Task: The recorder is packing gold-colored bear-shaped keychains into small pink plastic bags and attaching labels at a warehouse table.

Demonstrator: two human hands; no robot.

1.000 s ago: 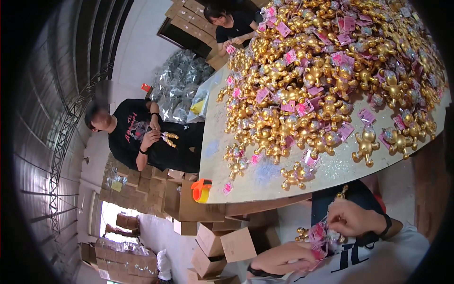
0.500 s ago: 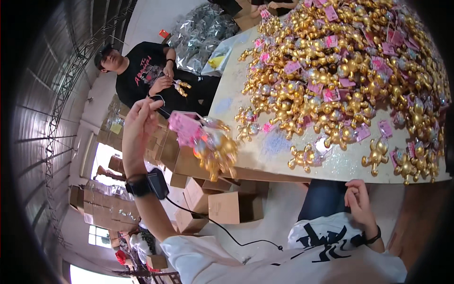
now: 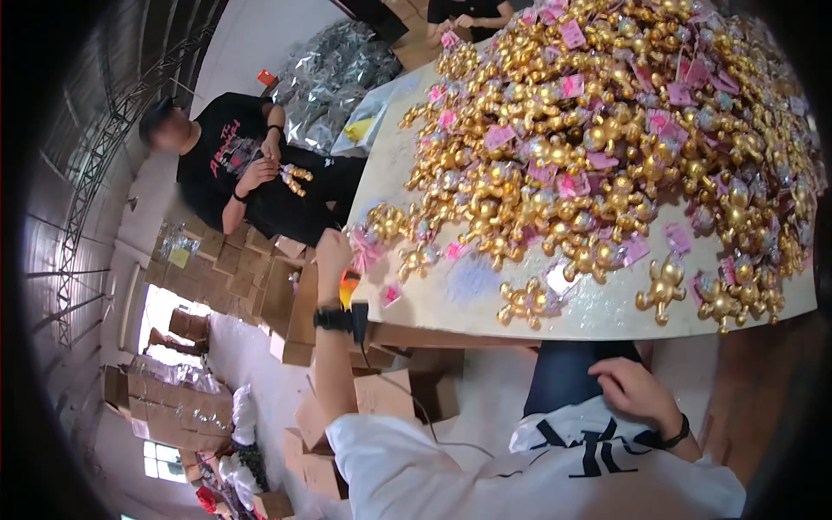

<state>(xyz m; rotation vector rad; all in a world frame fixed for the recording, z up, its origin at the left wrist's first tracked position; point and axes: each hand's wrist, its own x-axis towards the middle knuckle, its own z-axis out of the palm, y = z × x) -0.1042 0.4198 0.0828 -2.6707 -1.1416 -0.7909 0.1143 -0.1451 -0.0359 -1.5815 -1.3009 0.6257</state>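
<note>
My left hand [image 3: 334,256] is at the table's left edge, knuckles up and fingers curled. Its fingertips are hidden, so I cannot see whether a cord is still in them. Right beside it, a gold bear charm [image 3: 387,221] with a shiny clear head and a pink tag [image 3: 367,251] lies on the tabletop. An orange and yellow thing [image 3: 348,286] shows by my left wrist; its kind is unclear. My right hand [image 3: 640,390] rests over my lap below the table edge, fingers loosely bent, nothing in it.
A big heap of gold bear charms [image 3: 598,139] with pink tags covers much of the table [image 3: 433,316]. At the left a person in black [image 3: 230,160] holds similar charms; another person [image 3: 468,19] is at the far side. Cardboard boxes [image 3: 381,394] stand on the floor. Silvery bags [image 3: 338,82] lie behind.
My left hand has moved right and down to the table's edge. The gold charms that hung from it in the air are now down at the table beside the hand. My view has shifted slightly.
</note>
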